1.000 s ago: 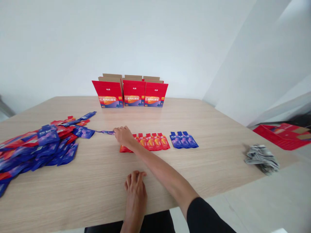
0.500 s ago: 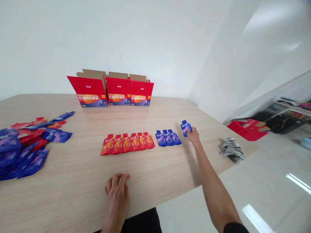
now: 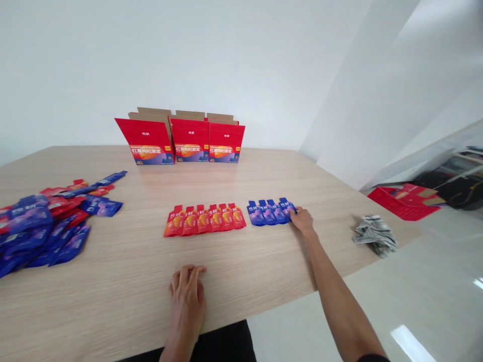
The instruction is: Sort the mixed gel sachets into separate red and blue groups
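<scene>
At the right of the frame's centre, I see the right hand pinching the right edge of a blue pouch, thumb and fingers close together. The fingers cover this edge, and how far they reach under it I cannot tell. The pouch is at the right end of three blue pouches, which overlap one another, so part of their sides is hidden. Whether the held pouch lies fully on the wooden table, I cannot make out.

At the lower centre, the left hand is back side up, its fingers loosely bent; the palm is hidden from me, so I cannot tell if it holds something. Both forearms are cut by the bottom edge. In the middle of the frame, six red pouches make a row, also overlapping.

At the left, a mixed pouch pile is cut off by the frame edge, and its lower layers are covered. In the upper middle stand three goji cartons; their front panels hide the insides. At far right, a striped cloth is crumpled, and the shelf is too blurred for reading its contents.
</scene>
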Available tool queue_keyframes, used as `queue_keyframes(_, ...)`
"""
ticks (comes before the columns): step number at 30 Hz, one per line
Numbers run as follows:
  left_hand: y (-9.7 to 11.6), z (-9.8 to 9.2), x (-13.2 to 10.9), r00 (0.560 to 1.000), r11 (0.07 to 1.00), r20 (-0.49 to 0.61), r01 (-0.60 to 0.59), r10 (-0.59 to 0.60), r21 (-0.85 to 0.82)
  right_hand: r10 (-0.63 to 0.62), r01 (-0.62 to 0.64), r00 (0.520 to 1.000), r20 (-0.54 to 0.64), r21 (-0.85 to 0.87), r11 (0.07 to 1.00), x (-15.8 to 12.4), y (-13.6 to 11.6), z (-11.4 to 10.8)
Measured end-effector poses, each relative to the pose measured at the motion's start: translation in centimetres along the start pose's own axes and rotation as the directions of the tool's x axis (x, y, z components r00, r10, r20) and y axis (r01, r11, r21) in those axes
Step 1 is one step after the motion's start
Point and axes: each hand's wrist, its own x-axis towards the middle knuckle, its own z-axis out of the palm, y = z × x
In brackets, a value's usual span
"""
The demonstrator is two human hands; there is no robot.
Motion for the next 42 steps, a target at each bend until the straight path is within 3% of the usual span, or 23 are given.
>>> queue_keyframes(12,-1.3,0.2,0.1,0.998,1.0,0.054,-0.012,0.012,0.005,-0.083,0.084,0.996,0.027,-0.039,0.996,-0.5,0.6,0.5)
queue_keyframes(20,-0.7,0.3,0.0,0.998,0.996,-0.016,-0.056,0.055,-0.069,-0.072,0.074,0.996,-0.045,0.044,0.996,-0.7,0.9,1.2)
queue_keyframes(22,-1.7,-0.7,0.8,0.995,0.988,-0.057,-0.083,0.076,-0.129,-0.058,0.065,0.995,-0.078,0.083,0.994,-0.7,1.1,1.3)
queue_keyframes(25,-5.8,-4.3,3.3,0.992,0.994,-0.113,-0.065,0.055,-0.086,-0.042,0.062,0.99,-0.133,0.147,0.987,-0.6,1.7,1.5)
queue_keyframes(28,-11.2,-9.2,6.7,0.982,0.983,-0.167,0.111,-0.086,0.148,-0.02,0.062,0.981,-0.195,0.212,0.975,-0.3,2.2,1.6)
queue_keyframes(32,-16.2,-14.1,10.3,0.914,0.806,-0.195,0.405,-0.355,0.432,0.005,0.075,0.962,-0.272,0.283,0.956,0.2,2.7,2.0)
queue_keyframes(34,-17.2,-15.3,11.3,0.875,0.719,-0.202,0.479,-0.441,0.504,0.002,0.109,0.947,-0.321,0.328,0.938,0.4,2.9,2.3)
queue_keyframes(36,-17.6,-15.8,12.0,0.866,0.681,-0.199,0.487,-0.459,0.547,-0.009,0.172,0.92,-0.392,0.385,0.907,0.5,3.2,2.5)
queue_keyframes(40,-18.4,-16.1,12.4,0.898,0.712,-0.163,0.426,-0.409,0.559,-0.019,0.271,0.867,-0.498,0.439,0.857,0.5,3.9,2.8)
queue_keyframes(42,-19.1,-16.1,12.2,0.917,0.778,-0.162,0.396,-0.365,0.488,-0.019,0.288,0.851,-0.524,0.437,0.852,0.4,4.0,2.7)
